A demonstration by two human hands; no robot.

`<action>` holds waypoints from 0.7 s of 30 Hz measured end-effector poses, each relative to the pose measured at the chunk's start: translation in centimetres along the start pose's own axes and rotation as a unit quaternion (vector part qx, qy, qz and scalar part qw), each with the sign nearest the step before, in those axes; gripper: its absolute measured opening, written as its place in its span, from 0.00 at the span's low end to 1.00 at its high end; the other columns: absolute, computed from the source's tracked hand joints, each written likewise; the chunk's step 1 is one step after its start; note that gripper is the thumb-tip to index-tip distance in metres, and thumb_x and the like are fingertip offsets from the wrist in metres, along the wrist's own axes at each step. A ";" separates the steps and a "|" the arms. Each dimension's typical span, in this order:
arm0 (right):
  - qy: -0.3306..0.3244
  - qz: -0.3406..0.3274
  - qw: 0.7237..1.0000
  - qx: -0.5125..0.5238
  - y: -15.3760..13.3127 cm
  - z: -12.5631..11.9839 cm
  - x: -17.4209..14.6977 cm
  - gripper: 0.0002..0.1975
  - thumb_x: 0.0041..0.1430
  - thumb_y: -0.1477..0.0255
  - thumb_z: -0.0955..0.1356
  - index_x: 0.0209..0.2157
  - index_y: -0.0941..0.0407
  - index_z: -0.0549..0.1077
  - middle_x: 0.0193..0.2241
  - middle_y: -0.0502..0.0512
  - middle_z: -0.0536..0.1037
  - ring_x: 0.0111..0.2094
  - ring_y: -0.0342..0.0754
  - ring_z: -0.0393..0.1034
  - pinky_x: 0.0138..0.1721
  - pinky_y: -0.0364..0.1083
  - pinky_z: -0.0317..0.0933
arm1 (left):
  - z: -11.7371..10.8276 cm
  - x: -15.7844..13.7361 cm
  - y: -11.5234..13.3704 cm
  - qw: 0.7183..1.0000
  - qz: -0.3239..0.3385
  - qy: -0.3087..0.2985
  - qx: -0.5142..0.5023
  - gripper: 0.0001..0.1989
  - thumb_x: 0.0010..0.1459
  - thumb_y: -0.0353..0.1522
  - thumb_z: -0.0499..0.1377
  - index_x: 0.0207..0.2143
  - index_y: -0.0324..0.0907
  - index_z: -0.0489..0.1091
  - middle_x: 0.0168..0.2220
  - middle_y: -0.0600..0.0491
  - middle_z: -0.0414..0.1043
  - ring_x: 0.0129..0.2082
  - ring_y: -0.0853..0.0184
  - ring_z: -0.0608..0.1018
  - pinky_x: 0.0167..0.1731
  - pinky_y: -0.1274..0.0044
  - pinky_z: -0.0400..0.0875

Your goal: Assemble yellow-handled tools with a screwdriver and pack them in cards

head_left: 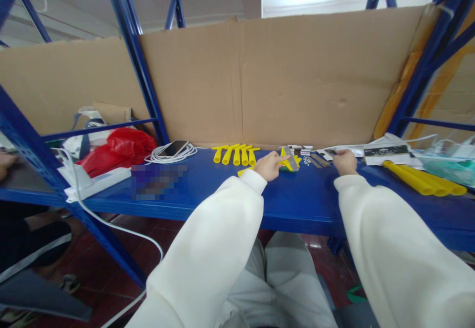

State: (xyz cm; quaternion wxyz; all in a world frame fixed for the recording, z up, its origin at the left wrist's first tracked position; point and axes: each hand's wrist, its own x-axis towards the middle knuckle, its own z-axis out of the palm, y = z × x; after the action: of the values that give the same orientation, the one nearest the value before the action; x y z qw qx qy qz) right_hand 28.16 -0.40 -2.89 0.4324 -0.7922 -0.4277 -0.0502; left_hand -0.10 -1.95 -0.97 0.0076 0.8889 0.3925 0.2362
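My left hand (pixel 269 166) is closed on a yellow plastic scraper (pixel 285 159) with a flat grey blade; its index finger lies out along the piece. Beneath the scraper is a small patch of green and yellow (pixel 288 168), partly covered. My right hand (pixel 345 162) is on the bench top to the right, its fingers curled together; whatever they hold is hidden. Just left of it lie flat metal strips (pixel 319 161). Small yellow pieces (pixel 298 160) and tiny silvery bits (pixel 307 160) lie between my hands.
Several yellow T-shaped handles (pixel 234 155) lie left of my left hand. Yellow tubes (pixel 426 179) and a black-and-white box (pixel 388 155) are at the right. A phone (pixel 173 148) rests on a coiled white cable (pixel 156 156). Cardboard (pixel 297 80) walls the back; a person sits at far left.
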 end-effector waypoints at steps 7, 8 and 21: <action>-0.051 0.064 0.987 -0.137 0.4 0.7 -0.4 0.17 0.51 0.74 0.67 0.44 0.59 0.77 0.48 0.69 0.75 0.56 0.64 0.63 0.52 0.63 0.58 | 0.3 0.2 -0.3 1.000 0.006 0.010 -0.018 0.23 0.63 0.29 0.55 0.60 0.52 0.68 0.48 0.50 0.70 0.48 0.63 0.75 0.49 0.74 0.70; -0.061 0.060 0.986 -0.142 0.6 0.8 -0.2 0.18 0.51 0.73 0.67 0.45 0.59 0.77 0.48 0.69 0.75 0.56 0.64 0.62 0.52 0.65 0.58 | 0.3 0.2 -0.4 1.000 0.009 0.013 -0.020 0.23 0.63 0.29 0.55 0.60 0.51 0.69 0.48 0.50 0.71 0.48 0.63 0.75 0.49 0.74 0.70; -0.074 -0.017 0.989 -0.126 0.4 0.4 -0.2 0.15 0.54 0.72 0.65 0.40 0.57 0.80 0.47 0.72 0.76 0.54 0.69 0.65 0.52 0.69 0.56 | 0.4 0.3 -0.5 1.000 0.005 0.022 -0.020 0.21 0.63 0.29 0.55 0.58 0.50 0.71 0.47 0.50 0.72 0.48 0.63 0.75 0.49 0.74 0.70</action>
State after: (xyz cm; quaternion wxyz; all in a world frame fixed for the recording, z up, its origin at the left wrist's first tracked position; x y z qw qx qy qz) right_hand 28.21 -0.32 -3.45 0.2952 -0.8346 -0.4620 -0.0524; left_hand -0.12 -1.32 -1.30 0.0155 0.8853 0.3830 0.2631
